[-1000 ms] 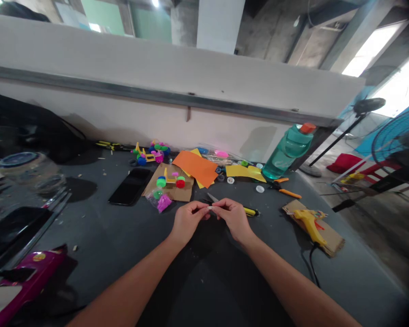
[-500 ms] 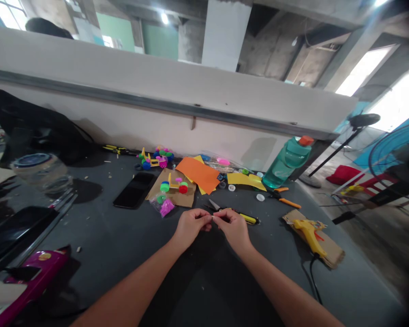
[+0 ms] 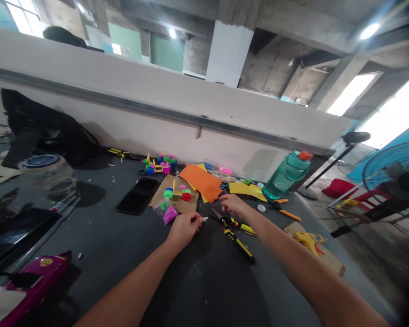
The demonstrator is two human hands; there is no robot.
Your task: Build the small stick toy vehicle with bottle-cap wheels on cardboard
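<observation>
My left hand is closed, with a short thin white stick pinched at its fingertips. My right hand reaches forward over the table, fingers partly stretched, by the small dark round parts and the yellow paper. Nothing shows between its fingers. Below it lie pliers with yellow-and-black handles, their legs spread, beside a pointed metal blade. Just left of the orange paper, a small toy frame with a green wheel and a red wheel rests on cardboard.
A phone lies at left of the cardboard, near a clear jar. A teal bottle, orange-handled cutters and a yellow glue gun stand or lie on the right. The partition wall runs behind.
My hands, together before, are now apart. The right one has moved forward, uncovering the spread pliers. The left one keeps the white stick, which now shows plainly.
</observation>
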